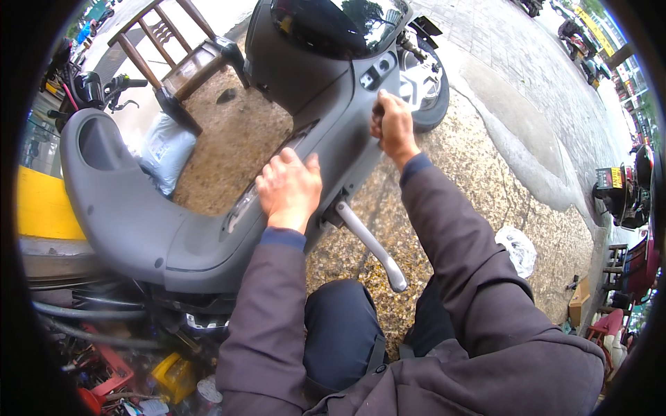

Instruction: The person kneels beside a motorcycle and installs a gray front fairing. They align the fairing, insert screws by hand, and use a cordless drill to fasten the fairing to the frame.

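- The grey scooter [336, 128] lies across the scene in front of you, from the near left to far ahead, its smooth side panel under and between your hands.
- Your left hand [290, 191] rests back-up on this panel beside a long dark slot, fingers bent over the ridge; whether it grips or only presses cannot be told.
- Your right hand [397, 128] is farther away and to the right, at the panel's edge, fingers curled inward; their tips are hidden, so whether it is clenched or grasping something cannot be told.
- Just right of your left hand, a silver metal lever [372, 246] slants toward your knees.
- Beyond your right hand stands a wheel [436, 111].
- Far left, past the scooter, you have a wooden chair [196, 68] and a pale plastic bag [166, 154].
- A clear bag [517, 251] lies on the ground to your right.
- Near left, below the scooter, is jumbled clutter [114, 364].
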{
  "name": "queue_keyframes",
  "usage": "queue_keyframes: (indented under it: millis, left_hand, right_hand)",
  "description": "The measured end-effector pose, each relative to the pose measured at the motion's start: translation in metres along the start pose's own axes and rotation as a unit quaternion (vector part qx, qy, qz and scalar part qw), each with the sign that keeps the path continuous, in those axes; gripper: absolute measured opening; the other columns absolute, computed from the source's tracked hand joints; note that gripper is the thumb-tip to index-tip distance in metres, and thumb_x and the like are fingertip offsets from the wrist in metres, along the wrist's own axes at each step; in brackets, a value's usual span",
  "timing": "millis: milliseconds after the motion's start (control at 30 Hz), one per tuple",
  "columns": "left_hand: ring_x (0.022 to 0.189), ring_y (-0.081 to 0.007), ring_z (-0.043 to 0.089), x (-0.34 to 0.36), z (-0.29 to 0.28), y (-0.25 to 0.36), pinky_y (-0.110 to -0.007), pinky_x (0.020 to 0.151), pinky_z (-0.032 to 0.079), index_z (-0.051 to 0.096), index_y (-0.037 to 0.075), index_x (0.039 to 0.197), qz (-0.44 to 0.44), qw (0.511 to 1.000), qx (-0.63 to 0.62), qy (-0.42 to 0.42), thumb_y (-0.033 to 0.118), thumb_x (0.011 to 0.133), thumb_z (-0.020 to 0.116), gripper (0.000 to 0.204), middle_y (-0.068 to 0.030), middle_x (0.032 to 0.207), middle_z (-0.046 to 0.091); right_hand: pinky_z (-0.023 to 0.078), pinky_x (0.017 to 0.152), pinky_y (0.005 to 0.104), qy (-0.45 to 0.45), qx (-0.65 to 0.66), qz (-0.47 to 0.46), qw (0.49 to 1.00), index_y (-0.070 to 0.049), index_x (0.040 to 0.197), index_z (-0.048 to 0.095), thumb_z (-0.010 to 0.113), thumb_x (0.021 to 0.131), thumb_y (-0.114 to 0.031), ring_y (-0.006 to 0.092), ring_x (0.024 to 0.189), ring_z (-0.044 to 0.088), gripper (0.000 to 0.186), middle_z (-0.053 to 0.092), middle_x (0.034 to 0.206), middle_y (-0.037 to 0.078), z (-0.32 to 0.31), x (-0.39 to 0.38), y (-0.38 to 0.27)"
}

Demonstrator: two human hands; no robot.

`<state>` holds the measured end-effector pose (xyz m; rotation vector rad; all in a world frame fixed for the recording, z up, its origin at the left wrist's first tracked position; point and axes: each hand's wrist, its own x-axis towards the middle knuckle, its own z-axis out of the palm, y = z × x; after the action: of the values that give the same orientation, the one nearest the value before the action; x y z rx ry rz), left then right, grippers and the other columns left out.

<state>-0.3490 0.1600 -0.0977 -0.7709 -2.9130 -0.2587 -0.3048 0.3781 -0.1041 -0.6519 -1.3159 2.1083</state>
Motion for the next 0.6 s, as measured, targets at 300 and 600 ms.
queue_keyframes:
  millis: [300,600]
  left_hand:
    - [0.093,-0.0374,0.065,0.001,0.001,0.001,-0.050,0.084,0.050,0.053,0.001,0.105,0.017,0.999,0.025,0.025,0.049,0.097,0.054,0.048,-0.0190,0.098,0.066]
    - [0.086,-0.0411,0.065,0.002,0.009,0.004,-0.051,0.078,0.051,0.053,0.003,0.101,0.021,0.998,0.050,0.040,0.044,0.096,0.058,0.042,-0.0201,0.089,0.067]
  right_hand:
    - [0.028,0.041,0.0253,-0.094,-0.056,-0.077,0.991,-0.006,0.072,0.050,0.050,0.101,-0.027,0.0091,0.042,0.037,0.036,0.041,0.056,-0.001,0.034,0.011,-0.070]
    - [0.035,0.052,0.0247,-0.146,-0.105,-0.136,0.974,-0.004,0.069,0.055,0.057,0.100,-0.019,0.0041,0.060,0.040,0.034,0.048,0.064,-0.005,0.059,0.067,-0.007]
